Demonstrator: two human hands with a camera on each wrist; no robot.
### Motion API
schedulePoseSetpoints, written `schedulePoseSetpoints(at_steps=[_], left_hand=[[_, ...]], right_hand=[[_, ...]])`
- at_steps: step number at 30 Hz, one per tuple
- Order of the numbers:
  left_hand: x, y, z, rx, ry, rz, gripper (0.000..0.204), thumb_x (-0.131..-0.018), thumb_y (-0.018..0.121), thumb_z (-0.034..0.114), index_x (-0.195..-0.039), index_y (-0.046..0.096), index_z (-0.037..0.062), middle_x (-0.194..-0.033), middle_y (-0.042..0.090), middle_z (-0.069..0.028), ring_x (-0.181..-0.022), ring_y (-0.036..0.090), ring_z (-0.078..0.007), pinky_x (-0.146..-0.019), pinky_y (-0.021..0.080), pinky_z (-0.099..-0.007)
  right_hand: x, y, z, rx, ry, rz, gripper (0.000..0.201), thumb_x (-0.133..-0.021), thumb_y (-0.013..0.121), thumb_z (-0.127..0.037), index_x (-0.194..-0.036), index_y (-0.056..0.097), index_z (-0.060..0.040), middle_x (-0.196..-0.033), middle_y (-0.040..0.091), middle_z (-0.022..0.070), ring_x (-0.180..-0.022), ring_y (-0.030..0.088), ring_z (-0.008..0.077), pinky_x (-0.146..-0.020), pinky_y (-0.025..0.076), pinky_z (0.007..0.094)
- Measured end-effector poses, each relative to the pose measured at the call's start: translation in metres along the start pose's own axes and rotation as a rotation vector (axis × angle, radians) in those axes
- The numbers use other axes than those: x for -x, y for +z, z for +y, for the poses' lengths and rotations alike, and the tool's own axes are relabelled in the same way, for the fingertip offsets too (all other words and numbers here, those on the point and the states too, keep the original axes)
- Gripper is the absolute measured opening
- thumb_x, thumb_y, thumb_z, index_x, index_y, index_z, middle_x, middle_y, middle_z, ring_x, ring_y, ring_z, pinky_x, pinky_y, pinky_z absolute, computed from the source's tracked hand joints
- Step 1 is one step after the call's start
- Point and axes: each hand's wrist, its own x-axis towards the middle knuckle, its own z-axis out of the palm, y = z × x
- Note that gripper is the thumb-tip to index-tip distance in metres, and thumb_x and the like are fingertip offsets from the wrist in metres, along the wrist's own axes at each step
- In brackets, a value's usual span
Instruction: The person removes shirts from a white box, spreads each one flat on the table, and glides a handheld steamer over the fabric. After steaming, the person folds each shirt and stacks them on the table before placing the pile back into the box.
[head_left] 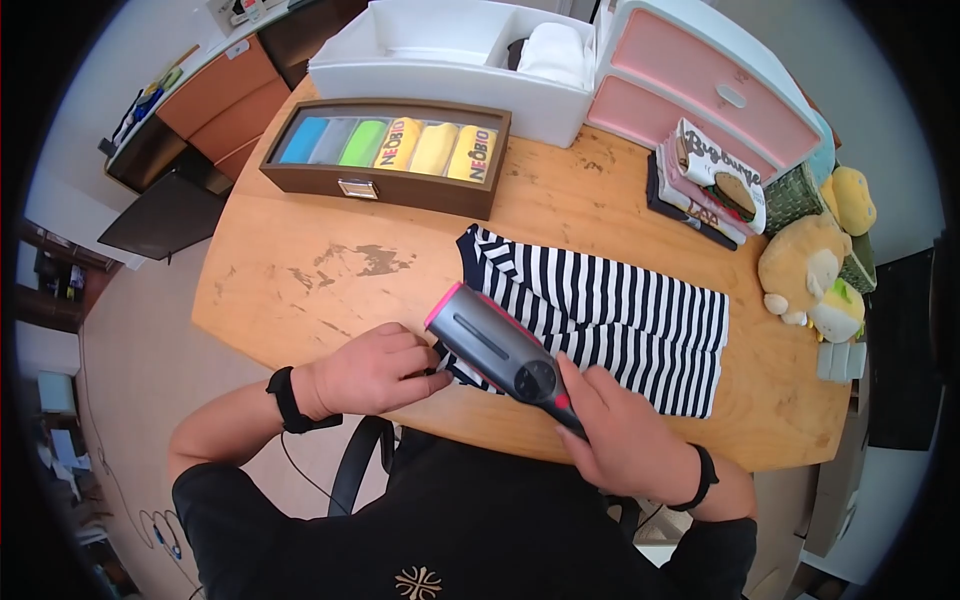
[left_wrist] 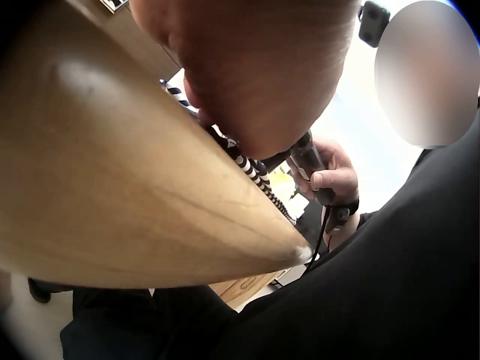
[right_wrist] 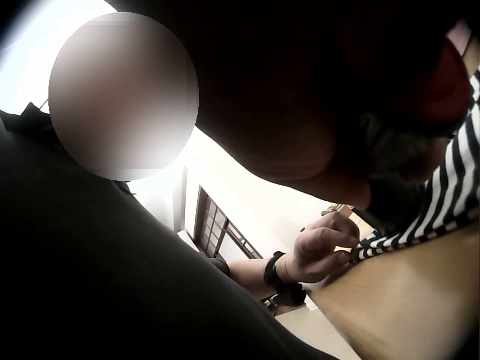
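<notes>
A navy-and-white striped shirt [head_left: 640, 320] lies spread on the wooden table [head_left: 300, 310], its dark neckline toward the left. My right hand [head_left: 625, 430] grips the dark handle of a grey and pink handheld garment steamer [head_left: 490, 340], whose head reaches left over the near part of the shirt. At the shirt's near left corner, my left hand [head_left: 372, 372] pinches the striped cloth between thumb and fingers; the right wrist view shows this pinch on the fabric's edge too. Part of the shirt is hidden beneath the steamer.
Behind the shirt stands a brown box [head_left: 400, 197] of rolled colourful cloths, with a white bin [head_left: 450, 90] and a pink-fronted drawer unit [head_left: 690, 80] farther back. Folded clothes [head_left: 705, 185] and plush toys [head_left: 800, 265] sit at the right. The table's near edge runs close to my body.
</notes>
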Motion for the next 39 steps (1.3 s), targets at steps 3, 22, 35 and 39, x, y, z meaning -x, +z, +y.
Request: schedulePoseSetpoints(at_steps=[3,22,35,39], left_hand=[[0.003,-0.005,0.003,-0.034,0.017,-0.024,0.026,-0.085,0.071,0.011,-0.109,0.075,0.0039,-0.097,0.064,-0.0055,-0.090,0.065,-0.0235,-0.081,0.054,-0.0368],[-0.044,-0.021,-0.007,0.186,-0.004,-0.286,0.026,-0.088,0.078,0.028,-0.073,0.070,0.0081,-0.063,0.054,-0.0062,-0.056,0.059,-0.0280,-0.056,0.050,-0.0400],[-0.190,-0.021,0.004,0.145,-0.025,-0.636,0.028,-0.094,0.073,0.026,-0.086,0.067,0.0005,-0.076,0.068,-0.0180,-0.077,0.071,-0.0393,-0.070,0.058,-0.0485],[-0.259,0.035,-0.017,0.109,-0.102,-0.356,0.026,-0.095,0.073,0.022,-0.102,0.066,-0.0022,-0.101,0.066,-0.0204,-0.100,0.067,-0.0398,-0.089,0.056,-0.0476]], right_hand=[[0.005,0.001,-0.007,-0.005,-0.001,-0.084,0.077,-0.091,0.073,-0.009,-0.157,0.038,0.0109,-0.106,0.052,0.0165,-0.080,0.064,0.0306,-0.067,0.055,0.0404],[0.091,-0.014,0.038,-0.010,0.393,0.321,0.078,-0.089,0.076,-0.010,-0.156,0.041,0.0085,-0.106,0.059,0.0228,-0.085,0.064,0.0426,-0.075,0.055,0.0471],[0.150,-0.015,0.057,-0.077,0.586,0.555,0.074,-0.086,0.079,-0.008,-0.152,0.049,0.0063,-0.104,0.063,0.0232,-0.093,0.066,0.0417,-0.084,0.054,0.0434],[0.166,-0.010,0.062,-0.161,0.552,0.701,0.072,-0.084,0.080,-0.005,-0.150,0.053,0.0066,-0.112,0.066,0.0230,-0.101,0.068,0.0369,-0.091,0.054,0.0392]])
